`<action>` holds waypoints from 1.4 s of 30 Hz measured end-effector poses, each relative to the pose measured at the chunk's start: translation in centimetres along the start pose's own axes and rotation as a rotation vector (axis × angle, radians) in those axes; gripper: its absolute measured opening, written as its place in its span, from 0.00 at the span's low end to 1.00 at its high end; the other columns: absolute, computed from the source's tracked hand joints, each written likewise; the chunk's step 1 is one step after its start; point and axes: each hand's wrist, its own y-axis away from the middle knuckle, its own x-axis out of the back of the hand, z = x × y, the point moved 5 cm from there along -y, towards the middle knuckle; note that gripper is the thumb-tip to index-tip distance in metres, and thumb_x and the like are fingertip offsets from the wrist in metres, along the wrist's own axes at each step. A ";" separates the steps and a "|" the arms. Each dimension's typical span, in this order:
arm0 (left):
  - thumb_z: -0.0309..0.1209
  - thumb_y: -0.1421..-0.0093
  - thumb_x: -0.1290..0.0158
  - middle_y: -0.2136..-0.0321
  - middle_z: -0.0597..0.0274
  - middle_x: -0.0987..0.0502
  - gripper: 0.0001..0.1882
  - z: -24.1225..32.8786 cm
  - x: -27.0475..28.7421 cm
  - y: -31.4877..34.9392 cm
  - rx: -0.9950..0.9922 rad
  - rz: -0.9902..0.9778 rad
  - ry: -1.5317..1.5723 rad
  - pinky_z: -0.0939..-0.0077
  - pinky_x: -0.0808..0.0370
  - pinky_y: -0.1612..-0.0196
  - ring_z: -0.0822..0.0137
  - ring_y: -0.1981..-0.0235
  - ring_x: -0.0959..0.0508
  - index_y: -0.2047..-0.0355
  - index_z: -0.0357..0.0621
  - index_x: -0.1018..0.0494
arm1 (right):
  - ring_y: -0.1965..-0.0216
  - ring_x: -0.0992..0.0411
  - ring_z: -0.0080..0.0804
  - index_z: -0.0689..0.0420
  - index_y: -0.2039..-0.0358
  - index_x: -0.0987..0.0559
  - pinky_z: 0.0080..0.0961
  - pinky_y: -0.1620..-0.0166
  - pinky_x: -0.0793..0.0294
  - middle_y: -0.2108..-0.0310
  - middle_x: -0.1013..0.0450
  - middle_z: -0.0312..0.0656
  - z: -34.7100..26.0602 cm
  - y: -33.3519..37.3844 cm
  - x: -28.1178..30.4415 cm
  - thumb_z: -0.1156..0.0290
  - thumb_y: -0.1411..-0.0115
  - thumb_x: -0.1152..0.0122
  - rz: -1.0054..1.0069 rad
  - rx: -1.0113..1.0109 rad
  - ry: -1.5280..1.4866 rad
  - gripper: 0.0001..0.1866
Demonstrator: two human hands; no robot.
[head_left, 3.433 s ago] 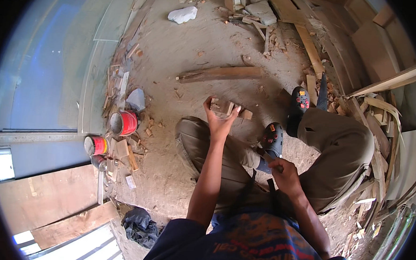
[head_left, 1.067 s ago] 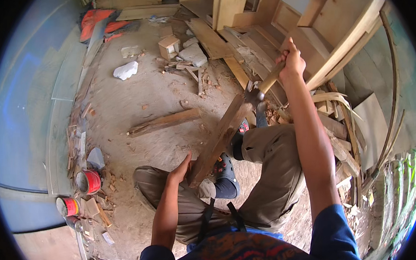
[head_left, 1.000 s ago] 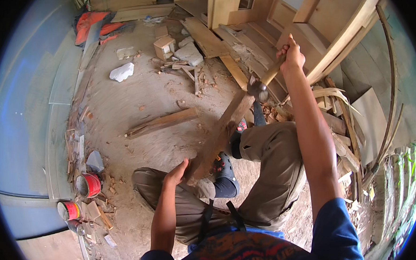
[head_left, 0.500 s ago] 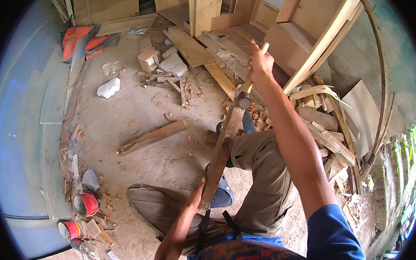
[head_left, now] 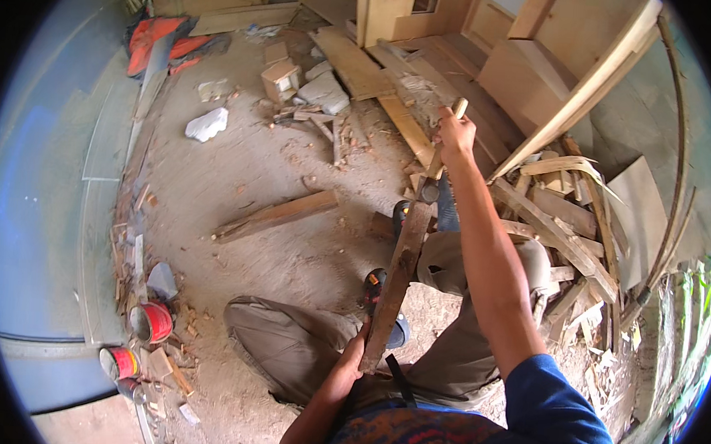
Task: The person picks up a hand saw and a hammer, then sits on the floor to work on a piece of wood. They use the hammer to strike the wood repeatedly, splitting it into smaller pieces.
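Observation:
My right hand (head_left: 456, 137) is closed around the wooden handle of a hammer (head_left: 429, 192), gripping it near the handle's end. The hammer's round metal head is at the far end of a long brown wooden bar (head_left: 398, 276); whether they touch I cannot tell. Between my legs, the bar slants toward my lap. My left hand (head_left: 352, 357) holds its near end, with fingers along the left side and partly hidden. Beneath the bar, a dark sandal (head_left: 399, 333) shows on my foot.
A loose wooden block (head_left: 275, 216) lies on the dusty floor ahead. Scrap wood (head_left: 568, 221) is heaped at right, below a leaning board (head_left: 579, 93). Red tins (head_left: 152, 322) stand at left by a bluish panel (head_left: 47, 206). A white lump (head_left: 207, 124) lies farther off.
The view has shifted, so the floor things appear farther right and up. My right hand, the hammer and the wooden bar have come a little nearer to me; both grips are kept.

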 end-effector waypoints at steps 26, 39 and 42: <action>0.62 0.45 0.40 0.64 0.52 0.21 0.42 0.6 0.8 -7.2 -0.504 0.459 -0.612 0.70 0.26 0.57 0.64 0.63 0.22 0.55 0.29 0.27 | 0.83 0.37 0.30 0.59 0.79 0.28 0.31 0.76 0.34 0.82 0.34 0.38 3.6 5.4 -9.6 0.36 0.36 0.56 -0.406 -0.136 -0.020 0.35; 0.68 0.45 0.46 0.60 0.40 0.19 0.42 -2.4 7.6 -16.0 -0.173 0.399 -0.836 0.59 0.26 0.51 0.45 0.54 0.20 0.56 0.35 0.22 | 0.82 0.34 0.30 0.58 0.74 0.26 0.31 0.76 0.33 0.80 0.32 0.38 18.8 5.6 -13.7 0.46 0.39 0.54 -0.404 -0.325 0.169 0.25; 0.70 0.46 0.48 0.48 0.37 0.25 0.49 0.9 7.2 -15.5 -0.413 0.575 -1.013 0.53 0.28 0.45 0.43 0.48 0.24 0.42 0.36 0.32 | 0.79 0.32 0.31 0.59 0.73 0.27 0.32 0.74 0.30 0.78 0.31 0.40 20.3 3.7 -15.6 0.48 0.39 0.54 -0.408 -0.330 0.234 0.24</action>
